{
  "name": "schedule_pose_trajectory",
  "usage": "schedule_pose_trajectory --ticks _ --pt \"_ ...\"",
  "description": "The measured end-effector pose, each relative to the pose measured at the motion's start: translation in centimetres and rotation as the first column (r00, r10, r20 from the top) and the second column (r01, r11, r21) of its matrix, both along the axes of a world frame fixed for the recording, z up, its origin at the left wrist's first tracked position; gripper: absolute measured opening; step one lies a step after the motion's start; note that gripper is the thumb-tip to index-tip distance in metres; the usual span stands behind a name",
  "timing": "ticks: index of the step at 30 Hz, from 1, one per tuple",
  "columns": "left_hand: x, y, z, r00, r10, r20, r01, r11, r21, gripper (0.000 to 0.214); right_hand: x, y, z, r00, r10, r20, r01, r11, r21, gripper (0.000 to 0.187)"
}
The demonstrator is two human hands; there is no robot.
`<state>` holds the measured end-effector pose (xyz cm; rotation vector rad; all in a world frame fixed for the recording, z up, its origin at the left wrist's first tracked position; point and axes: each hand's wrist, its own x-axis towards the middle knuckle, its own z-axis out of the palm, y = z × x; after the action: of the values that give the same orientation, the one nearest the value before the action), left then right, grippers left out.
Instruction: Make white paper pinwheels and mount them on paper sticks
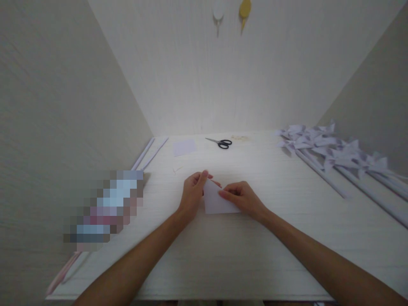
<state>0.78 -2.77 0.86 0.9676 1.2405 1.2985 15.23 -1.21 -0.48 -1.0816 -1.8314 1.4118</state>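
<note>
Between my two hands is a sheet of white paper [216, 202], folded on a slant into a triangle-like shape. My left hand [194, 187] pinches its upper left corner, thumb on top. On the slanted upper edge, my right hand [239, 195] grips the paper between thumb and fingers. Some fingertips are hidden behind the sheet. Beyond the hands lie black-handled scissors [223, 143], blades pointing left. A flat square of pale paper [185, 147] rests to their left.
Several white paper pinwheels [344, 153] on paper sticks lie piled at the right. Rolled paper sticks [143, 153] and a blurred-out object [111, 204] lie along the left wall. Small scraps [239, 138] sit near the back wall, where white and yellow hooks [245, 9] hang.
</note>
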Motion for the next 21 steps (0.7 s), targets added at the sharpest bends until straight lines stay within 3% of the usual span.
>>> schedule_pose_trajectory --ticks 4,12,15,19,21 --pt "0.1 -0.2 0.2 0.996 -0.088 0.020 0.089 0.995 -0.039 0.028 0.2 0.0 -0.2 1.000 -0.011 -0.029 0.011 1.000 -0.009 0.037" --pt "-0.6 0.4 -0.1 0.993 -0.121 0.018 0.122 0.991 -0.062 0.026 0.2 0.0 0.1 0.999 -0.027 -0.044 0.025 0.999 -0.032 0.034" --pt "-2.1 1.3 0.3 0.995 -0.070 0.073 0.072 0.997 -0.023 0.031 0.3 -0.2 0.2 0.999 -0.031 -0.041 0.030 0.999 -0.021 0.033" --pt "-3.9 2.2 0.7 0.972 0.107 0.209 -0.119 0.992 0.048 0.030 0.3 -0.4 0.2 0.999 -0.047 -0.026 0.046 0.999 -0.023 0.034" --pt "-3.7 2.2 0.7 0.966 0.060 0.253 -0.064 0.998 0.010 0.038 0.3 -0.4 0.3 0.997 -0.063 -0.037 0.062 0.998 -0.033 0.034"
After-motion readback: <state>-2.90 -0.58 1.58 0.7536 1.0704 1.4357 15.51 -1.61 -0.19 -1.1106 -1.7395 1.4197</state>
